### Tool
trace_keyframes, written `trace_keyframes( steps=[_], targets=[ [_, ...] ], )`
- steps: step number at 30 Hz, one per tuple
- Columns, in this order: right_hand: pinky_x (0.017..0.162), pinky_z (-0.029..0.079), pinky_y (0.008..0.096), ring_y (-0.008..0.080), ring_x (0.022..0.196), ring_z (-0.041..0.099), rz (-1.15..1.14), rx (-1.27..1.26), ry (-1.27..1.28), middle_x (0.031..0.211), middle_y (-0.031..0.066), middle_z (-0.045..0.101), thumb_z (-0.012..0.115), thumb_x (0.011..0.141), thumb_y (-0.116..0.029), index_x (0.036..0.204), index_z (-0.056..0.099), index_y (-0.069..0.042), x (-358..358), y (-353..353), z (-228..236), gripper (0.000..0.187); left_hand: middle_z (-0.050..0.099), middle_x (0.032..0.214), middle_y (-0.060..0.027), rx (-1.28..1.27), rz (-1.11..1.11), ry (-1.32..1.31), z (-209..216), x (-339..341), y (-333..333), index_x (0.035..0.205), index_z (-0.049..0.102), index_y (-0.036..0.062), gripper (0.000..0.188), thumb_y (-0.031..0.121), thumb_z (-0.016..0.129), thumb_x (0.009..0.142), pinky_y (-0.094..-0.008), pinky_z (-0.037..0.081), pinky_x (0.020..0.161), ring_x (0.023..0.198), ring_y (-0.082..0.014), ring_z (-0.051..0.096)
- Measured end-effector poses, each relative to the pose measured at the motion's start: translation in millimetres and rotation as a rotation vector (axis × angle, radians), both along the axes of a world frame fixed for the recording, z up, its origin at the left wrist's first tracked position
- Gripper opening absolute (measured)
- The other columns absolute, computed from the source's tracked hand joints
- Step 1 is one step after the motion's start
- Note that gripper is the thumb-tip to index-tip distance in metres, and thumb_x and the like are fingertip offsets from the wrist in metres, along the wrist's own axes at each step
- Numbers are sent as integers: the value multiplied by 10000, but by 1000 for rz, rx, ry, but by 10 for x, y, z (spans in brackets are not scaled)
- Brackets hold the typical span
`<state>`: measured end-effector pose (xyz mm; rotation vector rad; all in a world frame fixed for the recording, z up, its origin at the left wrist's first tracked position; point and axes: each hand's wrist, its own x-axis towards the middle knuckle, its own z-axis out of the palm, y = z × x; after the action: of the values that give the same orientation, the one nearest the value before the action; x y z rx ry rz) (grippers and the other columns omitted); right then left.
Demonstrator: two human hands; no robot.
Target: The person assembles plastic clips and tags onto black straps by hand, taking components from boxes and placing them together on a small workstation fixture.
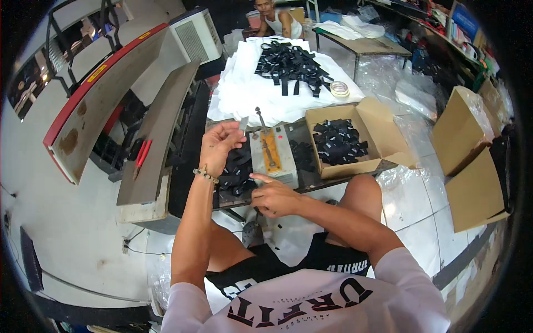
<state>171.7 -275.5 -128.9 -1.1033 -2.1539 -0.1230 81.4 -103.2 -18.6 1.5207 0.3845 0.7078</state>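
My left hand (223, 140) is raised beside the grey box-shaped device (288, 176), its thumb and fingers closed on a small pale, flat strip (244, 124). The device carries an orange-yellow plate with a metal lever (268, 150) along its top. Near the table's front edge, my right hand (275, 197) has its index finger stretched toward the left and its other fingers curled; whatever they may hold is hidden. Between my hands and left of the device lies a heap of black fabric strips (237, 176).
Right of the device, an open cardboard box (327, 173) holds short black pieces (340, 141). Beyond it, white cloth (239, 94) bears a pile of black straps (291, 64) and tape rolls (339, 89). Red-handled scissors (143, 152) lie at left. Another person (277, 21) sits behind.
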Motion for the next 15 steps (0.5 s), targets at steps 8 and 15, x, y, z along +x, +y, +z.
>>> trace_keyframes(
  steps=[8,15],
  targets=[
    [1166,261,538,234,751,624,10,-14,-35,698,48,560,634,666,-85,728,668,-101,-7,22,11,73,684,848,-48,237,-65,176,34,418,221,1034,665,-27,163,45,682,889,-231,494,631,704,-93,623],
    [1159,274,546,222,703,602,-9,-27,-19,680,36,517,641,663,-95,671,613,-97,51,-16,-35,29,671,793,-49,240,-233,285,168,340,81,986,699,-45,135,29,690,873,-246,472,614,654,-100,582]
  ],
)
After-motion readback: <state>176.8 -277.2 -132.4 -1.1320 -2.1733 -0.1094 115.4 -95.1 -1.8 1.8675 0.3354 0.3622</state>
